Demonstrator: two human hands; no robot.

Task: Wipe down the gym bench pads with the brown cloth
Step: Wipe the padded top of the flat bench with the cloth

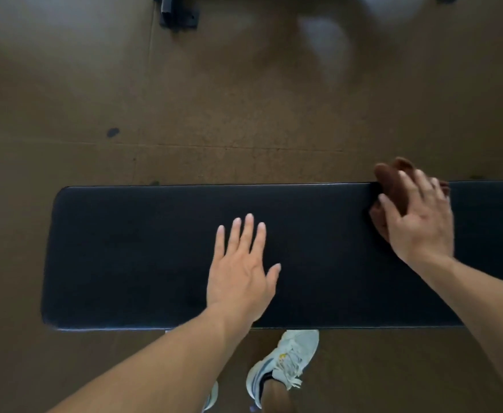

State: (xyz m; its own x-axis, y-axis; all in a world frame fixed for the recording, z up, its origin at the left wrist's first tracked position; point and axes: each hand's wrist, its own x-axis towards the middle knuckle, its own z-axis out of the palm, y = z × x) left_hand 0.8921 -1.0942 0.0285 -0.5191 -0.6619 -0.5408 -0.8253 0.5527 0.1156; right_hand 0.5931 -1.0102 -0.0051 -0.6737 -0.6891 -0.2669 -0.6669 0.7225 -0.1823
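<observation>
A long black bench pad [131,257] runs across the view from left to right. My left hand [241,269] lies flat on its middle, fingers straight and together. My right hand [420,219] presses the brown cloth [393,180] down at the pad's far edge on the right, fingers spread over it. The cloth is bunched and hangs partly over that far edge; most of it is hidden under my hand.
Brown speckled floor [214,99] surrounds the bench. A black equipment foot [178,16] stands at the top left. My white sneaker [286,365] is on the floor just in front of the pad's near edge.
</observation>
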